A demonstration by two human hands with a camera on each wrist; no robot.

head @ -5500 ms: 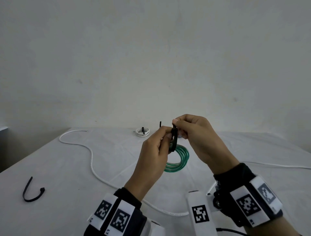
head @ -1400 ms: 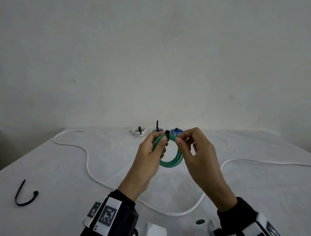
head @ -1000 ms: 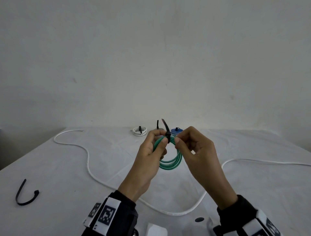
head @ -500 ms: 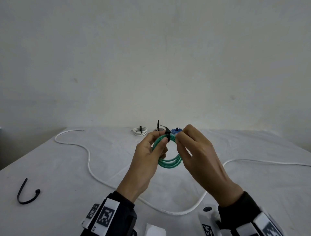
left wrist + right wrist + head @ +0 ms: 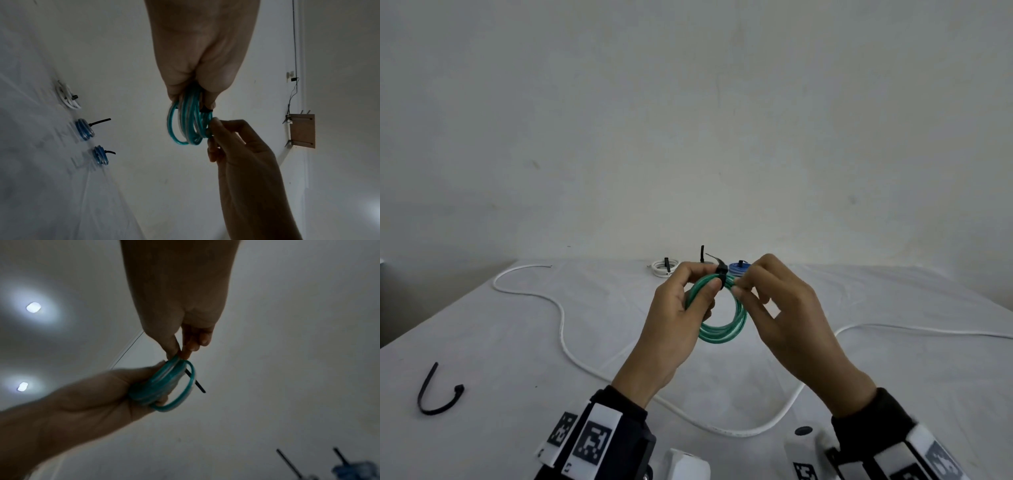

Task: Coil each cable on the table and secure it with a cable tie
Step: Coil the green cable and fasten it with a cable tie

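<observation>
A green cable coil is held upright above the table between both hands. A black cable tie is cinched round its top, with a short tail sticking up to the left. My left hand grips the coil's left side, thumb just below the tie. My right hand pinches the strands just right of the tie. In the left wrist view the tie head sits by my thumb. In the right wrist view the tie tail pokes out past the coil.
A long loose white cable snakes across the table under my arms. A spare black cable tie lies at the near left. Tied coils sit at the far edge: a white coil and two blue coils.
The tie, a loose loop earlier, is now tight round the coil. Its tail has tipped from upright to the left. My right fingers have shifted along the coil's top.
</observation>
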